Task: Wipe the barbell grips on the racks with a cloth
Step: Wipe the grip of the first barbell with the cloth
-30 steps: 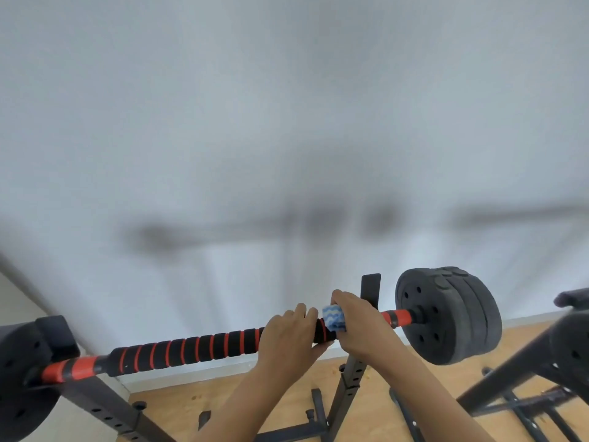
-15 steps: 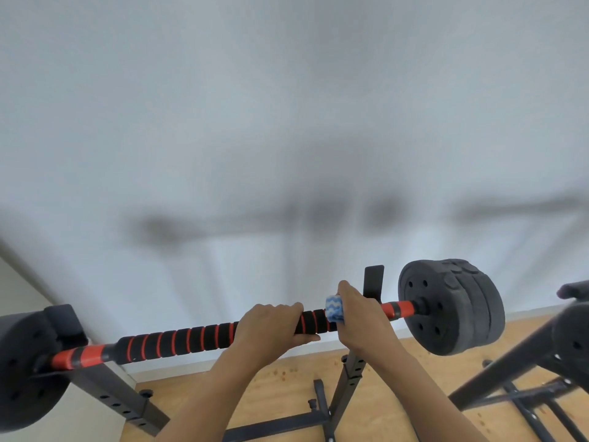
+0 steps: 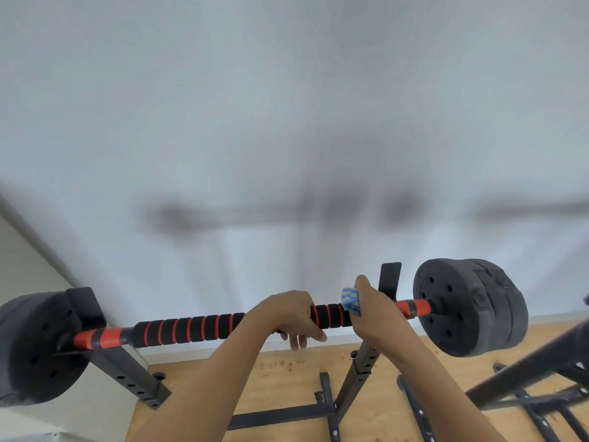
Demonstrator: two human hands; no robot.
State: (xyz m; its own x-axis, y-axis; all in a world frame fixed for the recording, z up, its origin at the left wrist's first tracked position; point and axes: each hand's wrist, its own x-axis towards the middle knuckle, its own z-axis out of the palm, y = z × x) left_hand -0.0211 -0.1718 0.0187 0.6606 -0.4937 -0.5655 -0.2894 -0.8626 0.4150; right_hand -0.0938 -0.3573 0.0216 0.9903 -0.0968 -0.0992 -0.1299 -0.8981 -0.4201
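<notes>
A barbell with a black foam grip ringed in red (image 3: 191,328) lies across a black rack (image 3: 360,374), with dark weight plates at the left end (image 3: 32,346) and the right end (image 3: 468,307). My left hand (image 3: 287,317) is wrapped over the grip near its middle, fingertips showing under the bar. My right hand (image 3: 376,314) holds a blue-and-white cloth (image 3: 350,300) wrapped against the grip's right end, just left of the rack's upright hook (image 3: 389,277).
A white wall (image 3: 287,122) stands close behind the bar. The rack's legs and base bars (image 3: 280,416) spread over a wooden floor (image 3: 287,384). Part of a second dark rack frame (image 3: 526,378) juts in at the lower right.
My left hand has slid left along the grip, away from the right hand, and curled over the bar. The right hand with the cloth stays near the right rack hook.
</notes>
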